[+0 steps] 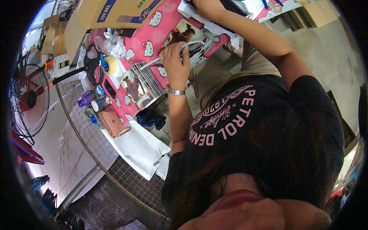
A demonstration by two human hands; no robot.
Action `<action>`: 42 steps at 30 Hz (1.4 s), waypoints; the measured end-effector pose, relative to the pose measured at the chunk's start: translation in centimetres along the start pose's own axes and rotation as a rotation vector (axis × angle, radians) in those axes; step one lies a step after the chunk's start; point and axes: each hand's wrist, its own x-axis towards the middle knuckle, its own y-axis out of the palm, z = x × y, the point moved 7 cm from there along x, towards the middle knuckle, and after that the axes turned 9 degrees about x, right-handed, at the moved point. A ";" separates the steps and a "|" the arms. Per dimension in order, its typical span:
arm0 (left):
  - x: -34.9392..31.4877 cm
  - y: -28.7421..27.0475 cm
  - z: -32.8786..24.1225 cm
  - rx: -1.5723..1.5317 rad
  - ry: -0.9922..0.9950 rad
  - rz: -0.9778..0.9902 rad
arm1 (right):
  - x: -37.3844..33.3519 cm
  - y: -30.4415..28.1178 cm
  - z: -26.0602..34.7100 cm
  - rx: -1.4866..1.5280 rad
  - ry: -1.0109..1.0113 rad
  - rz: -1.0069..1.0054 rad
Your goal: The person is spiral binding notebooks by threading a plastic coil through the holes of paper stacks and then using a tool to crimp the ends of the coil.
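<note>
We see a big pink table (137, 41) with white cats on it. A brown box (115, 14) sits at its far left side. Nearer us lies a pile of picture books (134, 90). Another picture book (180, 31) lies on the table between our two hands. Our left hand (176, 63) has bent fingers by that book, right at a thin white strip (196, 42); we cannot tell if they pinch it. Our right hand (208, 8) is up top, its fingertips hidden, so we cannot tell its grip.
</note>
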 end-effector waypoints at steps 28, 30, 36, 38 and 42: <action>-0.2 0.1 0.1 0.010 -0.009 0.026 | 3.6 -5.7 -1.0 0.049 -0.098 0.139; 0.1 0.2 0.0 0.006 -0.006 0.025 | 3.5 -7.0 -1.0 0.234 -0.147 0.058; 0.0 0.2 -0.2 0.004 0.002 0.035 | -0.5 -9.5 2.3 0.488 -0.278 0.225; -0.2 0.0 -0.1 0.017 -0.005 0.034 | -2.8 -8.7 4.6 0.613 -0.388 0.243; -0.1 0.1 -0.2 0.017 0.001 0.023 | -8.7 -11.1 9.6 0.621 -0.453 0.331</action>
